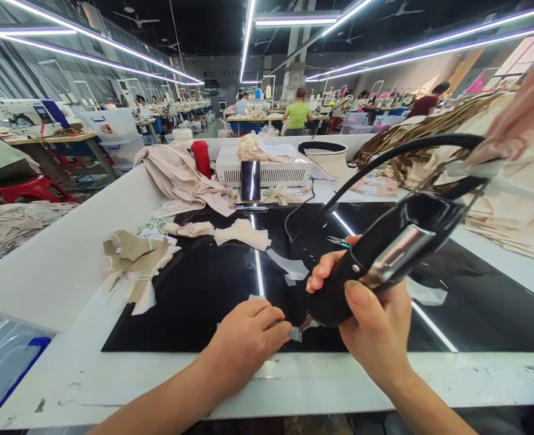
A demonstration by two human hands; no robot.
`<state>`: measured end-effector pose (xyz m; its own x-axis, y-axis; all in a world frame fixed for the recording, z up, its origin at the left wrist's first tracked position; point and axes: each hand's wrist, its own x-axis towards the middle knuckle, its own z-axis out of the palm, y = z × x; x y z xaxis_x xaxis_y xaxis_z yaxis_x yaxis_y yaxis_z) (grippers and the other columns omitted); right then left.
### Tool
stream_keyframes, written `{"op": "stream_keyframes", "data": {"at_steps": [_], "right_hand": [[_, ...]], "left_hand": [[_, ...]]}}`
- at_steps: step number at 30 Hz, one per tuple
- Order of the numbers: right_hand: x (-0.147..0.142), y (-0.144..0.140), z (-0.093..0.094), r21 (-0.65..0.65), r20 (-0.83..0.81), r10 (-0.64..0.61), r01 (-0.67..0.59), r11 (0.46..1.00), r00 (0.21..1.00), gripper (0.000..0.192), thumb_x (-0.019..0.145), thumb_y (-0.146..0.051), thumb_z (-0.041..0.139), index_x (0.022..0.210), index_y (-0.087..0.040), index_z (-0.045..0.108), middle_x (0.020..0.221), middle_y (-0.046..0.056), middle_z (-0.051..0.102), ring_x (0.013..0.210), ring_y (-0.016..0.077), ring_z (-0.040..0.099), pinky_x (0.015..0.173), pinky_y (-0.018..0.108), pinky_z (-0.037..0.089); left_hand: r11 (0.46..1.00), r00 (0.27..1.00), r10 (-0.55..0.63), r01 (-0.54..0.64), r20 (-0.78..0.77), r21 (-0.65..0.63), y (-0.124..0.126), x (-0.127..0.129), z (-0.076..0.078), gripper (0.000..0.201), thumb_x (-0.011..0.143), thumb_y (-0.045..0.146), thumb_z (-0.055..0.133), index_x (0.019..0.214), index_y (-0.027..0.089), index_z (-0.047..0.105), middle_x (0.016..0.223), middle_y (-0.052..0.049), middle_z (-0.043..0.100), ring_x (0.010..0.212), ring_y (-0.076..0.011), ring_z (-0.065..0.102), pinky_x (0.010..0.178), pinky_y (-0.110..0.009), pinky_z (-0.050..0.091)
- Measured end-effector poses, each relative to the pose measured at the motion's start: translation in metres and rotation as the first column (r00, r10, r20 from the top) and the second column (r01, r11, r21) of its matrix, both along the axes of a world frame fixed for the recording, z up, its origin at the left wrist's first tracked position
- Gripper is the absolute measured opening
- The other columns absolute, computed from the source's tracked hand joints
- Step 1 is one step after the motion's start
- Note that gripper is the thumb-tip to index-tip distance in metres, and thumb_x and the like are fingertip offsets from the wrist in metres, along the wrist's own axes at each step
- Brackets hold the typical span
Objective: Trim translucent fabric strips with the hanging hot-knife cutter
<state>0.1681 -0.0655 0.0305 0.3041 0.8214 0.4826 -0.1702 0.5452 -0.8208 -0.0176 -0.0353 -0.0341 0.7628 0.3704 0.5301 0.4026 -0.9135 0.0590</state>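
Observation:
My right hand (371, 320) grips a black hand-held tool (389, 254) with a metal band and a thick black cable (385, 158) running up and back. The tool's small tip points down-left onto a small translucent piece (295, 333) lying on the glossy black work surface (194, 296). My left hand (249, 335) rests on the black surface with its fingertips pinching that piece, right beside the tool tip.
Beige fabric pieces (135, 263) lie in a pile at the left, more cut pieces (242, 232) at the back. A white box unit (267, 169), a phone (250, 180) and a red cylinder (202, 158) stand behind. Stacked cloth (511, 205) fills the right. People work at distant tables.

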Motion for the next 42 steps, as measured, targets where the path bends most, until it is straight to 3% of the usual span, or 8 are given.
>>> {"op": "stream_keyframes", "data": {"at_steps": [10, 16, 22, 27, 42], "right_hand": [[0.003, 0.0, 0.006, 0.001, -0.024, -0.045, 0.045, 0.999, 0.999, 0.039, 0.091, -0.042, 0.079, 0.123, -0.033, 0.059, 0.09, -0.003, 0.07, 0.072, 0.0166, 0.066, 0.069, 0.033, 0.06], [-0.001, -0.002, 0.002, 0.009, 0.005, 0.007, -0.007, 1.0, 1.0, 0.038, 0.091, -0.043, 0.078, 0.121, -0.032, 0.058, 0.091, -0.002, 0.069, 0.071, 0.0173, 0.065, 0.063, 0.033, 0.057], [0.001, -0.003, 0.0, 0.013, -0.005, -0.011, 0.011, 1.0, 1.0, 0.04, 0.091, -0.043, 0.079, 0.124, -0.032, 0.059, 0.09, -0.002, 0.069, 0.072, 0.0171, 0.065, 0.066, 0.034, 0.056], [0.004, -0.005, 0.0, 0.004, -0.001, -0.008, 0.008, 1.0, 1.0, 0.037, 0.092, -0.043, 0.078, 0.122, -0.033, 0.059, 0.091, -0.003, 0.069, 0.073, 0.0165, 0.065, 0.069, 0.033, 0.056], [0.004, -0.005, -0.006, 0.008, 0.0, -0.004, 0.004, 1.0, 1.0, 0.039, 0.093, -0.042, 0.077, 0.126, -0.034, 0.059, 0.093, -0.002, 0.069, 0.075, 0.0161, 0.065, 0.071, 0.032, 0.057]], "left_hand": [[0.998, 1.0, -0.013, 0.012, 0.016, 0.065, 0.001, 0.0, -0.002, 0.018, 0.11, 0.018, 0.048, 0.114, 0.017, 0.066, 0.102, -0.002, 0.074, 0.094, -0.0173, 0.071, 0.082, -0.032, 0.061], [0.999, 1.0, -0.014, 0.013, 0.007, 0.049, 0.001, -0.001, 0.0, 0.021, 0.112, 0.023, 0.046, 0.116, 0.017, 0.066, 0.102, -0.003, 0.074, 0.094, -0.0177, 0.071, 0.083, -0.033, 0.062], [0.998, 0.998, -0.039, 0.037, 0.046, 0.056, 0.0, -0.003, 0.004, 0.023, 0.113, 0.027, 0.046, 0.118, 0.017, 0.066, 0.113, -0.004, 0.075, 0.105, -0.0199, 0.07, 0.096, -0.037, 0.059], [0.995, 0.994, -0.083, 0.079, 0.07, 0.056, -0.002, -0.002, 0.012, 0.019, 0.111, 0.024, 0.05, 0.106, 0.018, 0.068, 0.101, -0.002, 0.075, 0.098, -0.0175, 0.07, 0.096, -0.035, 0.058], [0.993, 0.993, -0.113, 0.113, 0.019, -0.013, -0.002, 0.001, 0.009, 0.022, 0.11, 0.029, 0.052, 0.113, 0.015, 0.068, 0.1, -0.003, 0.074, 0.093, -0.0188, 0.068, 0.093, -0.036, 0.058]]}}
